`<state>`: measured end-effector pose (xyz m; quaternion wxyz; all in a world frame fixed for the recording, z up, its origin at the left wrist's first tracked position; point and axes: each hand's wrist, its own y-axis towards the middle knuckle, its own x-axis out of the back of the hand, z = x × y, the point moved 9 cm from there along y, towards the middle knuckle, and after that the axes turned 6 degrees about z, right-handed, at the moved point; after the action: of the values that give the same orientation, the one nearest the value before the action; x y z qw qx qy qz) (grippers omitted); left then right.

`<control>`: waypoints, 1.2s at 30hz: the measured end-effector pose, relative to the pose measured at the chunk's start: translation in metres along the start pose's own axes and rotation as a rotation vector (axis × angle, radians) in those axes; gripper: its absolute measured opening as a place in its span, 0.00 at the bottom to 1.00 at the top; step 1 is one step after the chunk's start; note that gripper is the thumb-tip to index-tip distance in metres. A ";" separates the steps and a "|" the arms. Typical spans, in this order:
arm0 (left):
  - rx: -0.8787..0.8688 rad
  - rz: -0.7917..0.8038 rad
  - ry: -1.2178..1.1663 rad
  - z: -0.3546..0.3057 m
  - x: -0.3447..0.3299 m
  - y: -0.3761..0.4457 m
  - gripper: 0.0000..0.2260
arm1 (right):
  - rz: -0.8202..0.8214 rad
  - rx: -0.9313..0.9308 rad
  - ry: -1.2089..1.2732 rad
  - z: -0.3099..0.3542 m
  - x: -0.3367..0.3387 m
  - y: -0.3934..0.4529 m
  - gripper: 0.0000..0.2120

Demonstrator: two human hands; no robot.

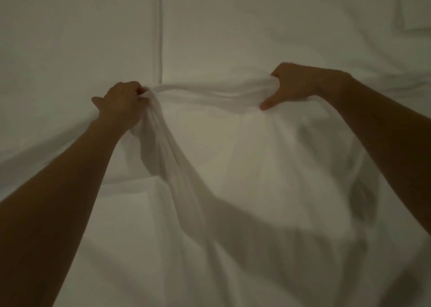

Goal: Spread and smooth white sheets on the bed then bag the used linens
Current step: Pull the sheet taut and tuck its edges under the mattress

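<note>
A white sheet hangs lifted above the bed, bunched along its top edge and draping down toward me. My left hand grips the bunched edge at the left, fingers curled into the cloth. My right hand grips the same edge at the right, thumb pointing down in front of the fabric. The stretch of edge between the two hands is pulled fairly taut. The light is dim and the lower cloth is blurred.
White bedding covers the whole view. A straight seam runs down the bed surface from the top. A pillow corner shows at the top right. A fold of bedding crosses the left side.
</note>
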<state>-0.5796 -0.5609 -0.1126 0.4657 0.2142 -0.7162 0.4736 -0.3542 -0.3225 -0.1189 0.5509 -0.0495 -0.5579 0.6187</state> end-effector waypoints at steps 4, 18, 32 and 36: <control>-0.220 -0.009 -0.145 -0.050 -0.009 -0.010 0.27 | -0.240 0.089 0.035 -0.002 0.021 0.002 0.23; -0.488 0.112 -0.183 -0.131 -0.030 0.012 0.35 | -0.274 0.050 0.010 -0.082 0.029 -0.030 0.16; -0.459 0.018 -0.104 -0.160 -0.022 0.017 0.18 | -0.667 -0.091 -0.165 -0.150 0.074 -0.062 0.24; -0.430 -0.101 -0.111 -0.157 -0.021 0.002 0.24 | -0.613 -0.085 -0.004 -0.172 0.061 -0.061 0.26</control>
<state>-0.4987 -0.4252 -0.1135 0.4836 0.1710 -0.8136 0.2736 -0.2239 -0.1820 -0.1036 0.7081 0.0994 -0.5733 0.4001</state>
